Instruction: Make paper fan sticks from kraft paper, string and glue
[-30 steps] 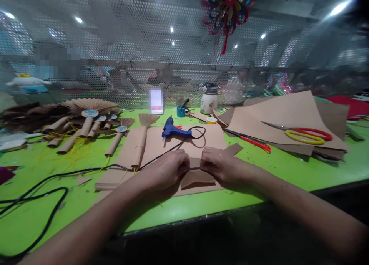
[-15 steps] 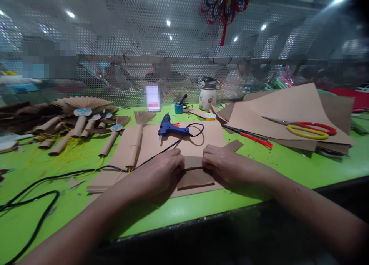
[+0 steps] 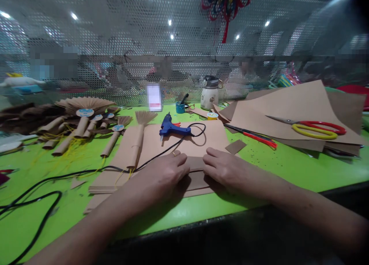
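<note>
My left hand (image 3: 170, 169) and my right hand (image 3: 223, 167) lie close together, palms down, at the near side of a stack of brown paper sheets (image 3: 211, 138). Between them runs a folded piece of brown paper (image 3: 195, 163), pinched at both ends by curled fingers and thumbs. A dark fold line crosses it, and its near part (image 3: 198, 180) lies below that line. The fingertips are partly hidden under both hands. Beyond them a blue glue gun (image 3: 176, 130) rests on the sheets. Left of it lies a rolled paper handle with a pleated fan top (image 3: 138, 142).
Finished paper fans (image 3: 83, 123) with yellow strings lie at left. A black cord (image 3: 95, 169) crosses the green table (image 3: 288, 180). Scissors (image 3: 314, 130) rest on large brown sheets (image 3: 276, 103) at right. A small brown scrap (image 3: 235, 146) and a bottle (image 3: 210, 94) stand beyond my hands.
My left hand has moved slightly right, closer to my right hand. The paper's near flap now lies more covered by my fingers. The view has shifted a little.
</note>
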{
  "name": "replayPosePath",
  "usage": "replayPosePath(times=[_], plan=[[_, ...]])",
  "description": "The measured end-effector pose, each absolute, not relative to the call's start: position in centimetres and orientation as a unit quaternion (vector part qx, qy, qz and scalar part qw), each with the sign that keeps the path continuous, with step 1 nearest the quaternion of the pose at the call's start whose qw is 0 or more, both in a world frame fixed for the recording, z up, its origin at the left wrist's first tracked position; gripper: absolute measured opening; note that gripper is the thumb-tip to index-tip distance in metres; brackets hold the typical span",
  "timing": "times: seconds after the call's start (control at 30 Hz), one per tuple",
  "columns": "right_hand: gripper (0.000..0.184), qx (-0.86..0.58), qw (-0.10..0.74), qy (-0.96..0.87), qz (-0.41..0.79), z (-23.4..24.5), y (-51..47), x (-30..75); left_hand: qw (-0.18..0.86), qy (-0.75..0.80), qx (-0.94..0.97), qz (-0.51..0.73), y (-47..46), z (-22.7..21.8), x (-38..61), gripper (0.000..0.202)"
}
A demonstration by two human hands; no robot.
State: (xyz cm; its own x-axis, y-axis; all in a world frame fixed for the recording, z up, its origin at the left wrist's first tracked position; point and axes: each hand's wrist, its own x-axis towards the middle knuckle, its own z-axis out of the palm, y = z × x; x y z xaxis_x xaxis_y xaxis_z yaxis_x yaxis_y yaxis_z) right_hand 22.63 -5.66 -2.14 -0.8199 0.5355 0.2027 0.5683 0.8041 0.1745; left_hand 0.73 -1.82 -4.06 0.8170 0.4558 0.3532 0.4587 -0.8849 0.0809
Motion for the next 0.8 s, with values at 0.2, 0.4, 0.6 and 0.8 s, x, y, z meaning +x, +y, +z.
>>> replayPosePath(times=[0.2, 0.4, 0.6, 0.8], plan=[[0.011, -0.292, 0.065, -0.947, -0.120, -2.5, -5.4, 23.1, 0.111, -0.186, -0.972, -0.089, -2.8, -3.2, 1.0, 0.016], [0.017, -0.271, 0.065, -0.947, -0.160, -2.9, -5.4, 22.8, 0.128, -0.205, -0.969, -0.046, -3.8, -2.1, 1.0, 0.022], [0.012, -0.302, 0.111, -0.938, -0.132, -4.0, -4.9, 22.8, 0.017, -0.313, -0.940, -0.133, -2.7, -1.7, 1.1, 0.033], [0.016, -0.300, 0.186, -0.920, -0.170, -4.1, -4.7, 22.8, -0.245, -0.404, -0.866, -0.166, -1.1, -2.2, 1.4, 0.040]])
